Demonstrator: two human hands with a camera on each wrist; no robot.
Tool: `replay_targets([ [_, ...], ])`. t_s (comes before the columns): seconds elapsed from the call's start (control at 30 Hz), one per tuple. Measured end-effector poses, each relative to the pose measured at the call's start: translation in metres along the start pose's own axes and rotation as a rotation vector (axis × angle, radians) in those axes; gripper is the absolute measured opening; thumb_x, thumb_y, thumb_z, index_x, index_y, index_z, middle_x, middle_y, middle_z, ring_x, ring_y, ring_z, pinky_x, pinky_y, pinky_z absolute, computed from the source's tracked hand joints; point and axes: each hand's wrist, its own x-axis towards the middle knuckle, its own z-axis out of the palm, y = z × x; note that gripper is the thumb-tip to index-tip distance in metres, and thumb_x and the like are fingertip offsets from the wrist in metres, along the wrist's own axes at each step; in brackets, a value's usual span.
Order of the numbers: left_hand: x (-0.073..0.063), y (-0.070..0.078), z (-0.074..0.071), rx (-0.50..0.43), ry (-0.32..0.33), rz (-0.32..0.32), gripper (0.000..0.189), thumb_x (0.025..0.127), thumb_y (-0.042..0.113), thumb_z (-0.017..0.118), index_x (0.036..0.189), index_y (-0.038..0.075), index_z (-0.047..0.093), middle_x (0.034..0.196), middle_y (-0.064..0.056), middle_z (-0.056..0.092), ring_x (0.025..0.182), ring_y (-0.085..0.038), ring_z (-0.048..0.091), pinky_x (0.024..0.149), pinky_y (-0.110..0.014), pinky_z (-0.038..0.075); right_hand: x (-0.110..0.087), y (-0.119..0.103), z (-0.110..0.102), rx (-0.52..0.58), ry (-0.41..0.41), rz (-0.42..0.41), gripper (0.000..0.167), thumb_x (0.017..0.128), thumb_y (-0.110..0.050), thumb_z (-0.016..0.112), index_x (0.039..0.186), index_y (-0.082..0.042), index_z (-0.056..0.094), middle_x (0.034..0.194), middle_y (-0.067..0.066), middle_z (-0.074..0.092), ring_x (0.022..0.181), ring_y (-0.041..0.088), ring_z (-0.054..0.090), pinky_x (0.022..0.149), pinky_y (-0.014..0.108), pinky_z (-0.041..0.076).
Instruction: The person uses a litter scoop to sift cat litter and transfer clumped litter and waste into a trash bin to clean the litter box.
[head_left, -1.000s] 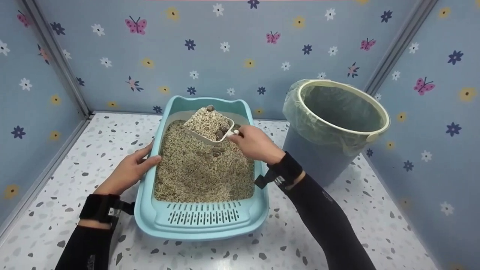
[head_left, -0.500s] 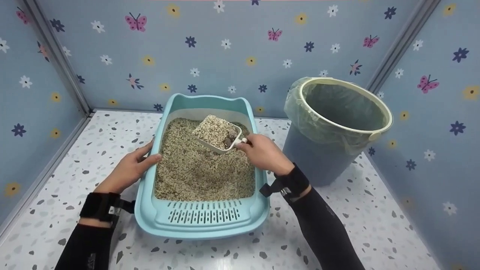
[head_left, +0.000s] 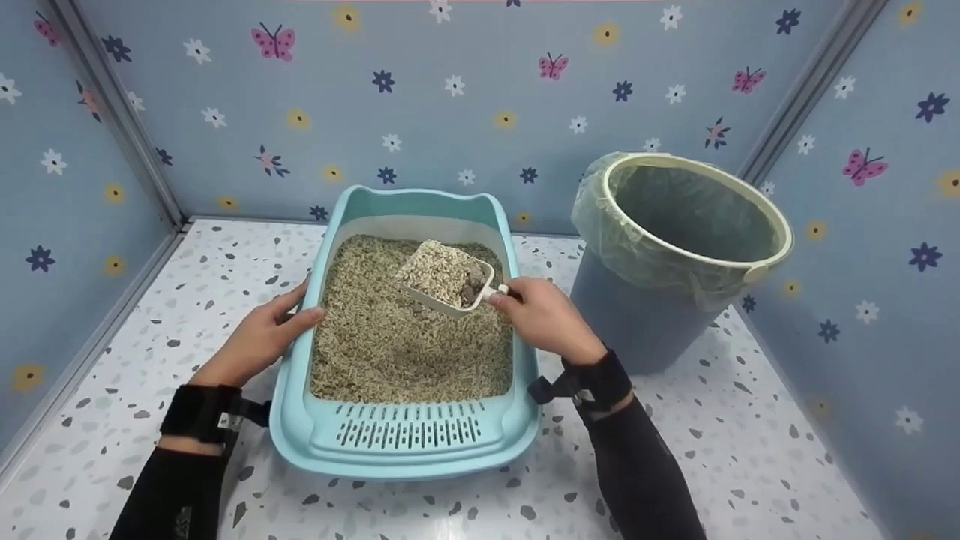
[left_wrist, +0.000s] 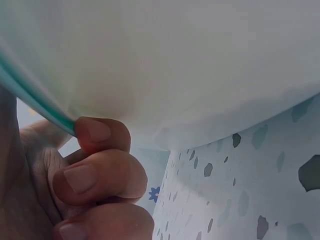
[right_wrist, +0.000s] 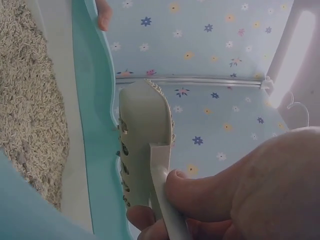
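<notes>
A light-blue litter box (head_left: 409, 457) filled with pale-brown pellet litter (head_left: 405, 352) stands in the middle of the head view. My left hand (head_left: 251, 341) grips its left rim, thumb on top; in the left wrist view the fingers (left_wrist: 100, 177) curl beneath the edge. Over the litter, my right hand (head_left: 547, 319) holds a white litter scoop (head_left: 450, 281) by its handle. Heaped in the scoop are pellets with several darker clumps at the handle end. From the side, the right wrist view shows the slotted scoop (right_wrist: 145, 115) with the thumb along its handle.
To the right stands a blue-grey bin (head_left: 637, 322) with a cream rim ring and a translucent liner (head_left: 622, 232) folded over it. Flower-patterned panels (head_left: 450, 112) enclose the back and both sides. The floor (head_left: 187, 277) is white with grey specks.
The loaded scoop and my right hand have moved to the right and nearer to me above the litter. My left hand stays on the rim.
</notes>
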Motion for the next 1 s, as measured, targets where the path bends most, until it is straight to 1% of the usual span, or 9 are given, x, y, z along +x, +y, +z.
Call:
replay_targets([
  [0.1, 0.001, 0.0, 0.001, 0.009, 0.003, 0.003, 0.075, 0.116, 0.046, 0.061, 0.178, 0.027, 0.023, 0.162, -0.034, 0.051, 0.123, -0.041, 0.07, 0.087, -0.028, 0.062, -0.001, 0.005, -0.003, -0.021, 0.001, -0.003, 0.035, 0.114, -0.036, 0.065, 0.084, -0.018, 0.065, 0.073, -0.004, 0.051, 0.061, 0.014, 0.045, 0.059, 0.035, 0.045],
  [0.2, 0.001, 0.0, 0.001, 0.012, 0.01, 0.005, 0.075, 0.116, 0.045, 0.061, 0.178, 0.026, 0.025, 0.16, -0.034, 0.054, 0.119, -0.038, 0.071, 0.085, -0.029, 0.062, -0.002, 0.009, -0.008, -0.033, 0.001, -0.021, 0.035, 0.113, -0.037, 0.067, 0.085, -0.017, 0.067, 0.074, -0.003, 0.052, 0.062, 0.015, 0.047, 0.06, 0.037, 0.046],
  [0.3, 0.001, -0.001, 0.0, 0.014, 0.014, 0.009, 0.074, 0.116, 0.044, 0.061, 0.178, 0.025, 0.025, 0.156, -0.034, 0.057, 0.113, -0.036, 0.073, 0.084, -0.029, 0.063, -0.003, 0.012, -0.011, -0.039, -0.005, -0.05, 0.034, 0.113, -0.038, 0.068, 0.086, -0.016, 0.069, 0.076, -0.002, 0.054, 0.065, 0.017, 0.049, 0.062, 0.038, 0.047],
  [0.4, 0.002, -0.002, 0.0, 0.015, 0.014, 0.01, 0.075, 0.116, 0.044, 0.061, 0.178, 0.025, 0.024, 0.155, -0.035, 0.058, 0.113, -0.034, 0.073, 0.085, -0.029, 0.063, -0.003, 0.015, -0.015, -0.043, -0.009, -0.088, 0.033, 0.112, -0.037, 0.068, 0.086, -0.017, 0.071, 0.076, -0.003, 0.054, 0.067, 0.017, 0.049, 0.063, 0.037, 0.047],
  [0.57, 0.003, -0.002, 0.001, 0.006, 0.011, 0.006, 0.074, 0.116, 0.044, 0.061, 0.178, 0.025, 0.024, 0.153, -0.034, 0.06, 0.116, -0.035, 0.072, 0.085, -0.029, 0.062, -0.006, 0.023, -0.025, -0.054, -0.003, -0.146, 0.034, 0.111, -0.038, 0.07, 0.087, -0.015, 0.073, 0.069, -0.006, 0.046, 0.062, 0.016, 0.043, 0.06, 0.036, 0.041],
  [0.6, 0.003, -0.002, 0.002, 0.008, 0.009, 0.006, 0.074, 0.116, 0.044, 0.061, 0.178, 0.025, 0.024, 0.154, -0.034, 0.059, 0.117, -0.036, 0.072, 0.085, -0.029, 0.062, -0.007, 0.025, -0.028, -0.052, -0.001, -0.147, 0.033, 0.111, -0.039, 0.07, 0.087, -0.015, 0.074, 0.068, -0.006, 0.043, 0.061, 0.015, 0.042, 0.059, 0.036, 0.039],
  [0.77, 0.005, 0.001, 0.004, 0.026, 0.002, 0.011, 0.076, 0.116, 0.047, 0.06, 0.178, 0.025, 0.024, 0.158, -0.034, 0.056, 0.12, -0.038, 0.072, 0.086, -0.028, 0.062, -0.014, 0.032, -0.04, -0.049, 0.017, -0.133, 0.038, 0.109, -0.038, 0.074, 0.079, -0.016, 0.068, 0.065, -0.006, 0.04, 0.059, 0.016, 0.039, 0.058, 0.035, 0.035],
  [0.83, 0.005, 0.002, 0.004, 0.022, 0.001, 0.015, 0.075, 0.116, 0.047, 0.06, 0.178, 0.025, 0.024, 0.157, -0.034, 0.056, 0.119, -0.039, 0.072, 0.086, -0.028, 0.062, -0.014, 0.03, -0.039, -0.057, 0.014, -0.147, 0.038, 0.109, -0.039, 0.073, 0.079, -0.016, 0.068, 0.065, -0.006, 0.041, 0.059, 0.016, 0.039, 0.059, 0.035, 0.036],
  [1.0, 0.002, -0.003, 0.001, 0.006, 0.008, 0.012, 0.074, 0.116, 0.044, 0.06, 0.178, 0.027, 0.024, 0.16, -0.034, 0.054, 0.12, -0.038, 0.071, 0.086, -0.028, 0.062, -0.007, 0.022, -0.027, -0.076, -0.022, -0.189, 0.036, 0.111, -0.041, 0.07, 0.087, -0.015, 0.074, 0.066, -0.008, 0.043, 0.06, 0.014, 0.042, 0.06, 0.036, 0.04],
])
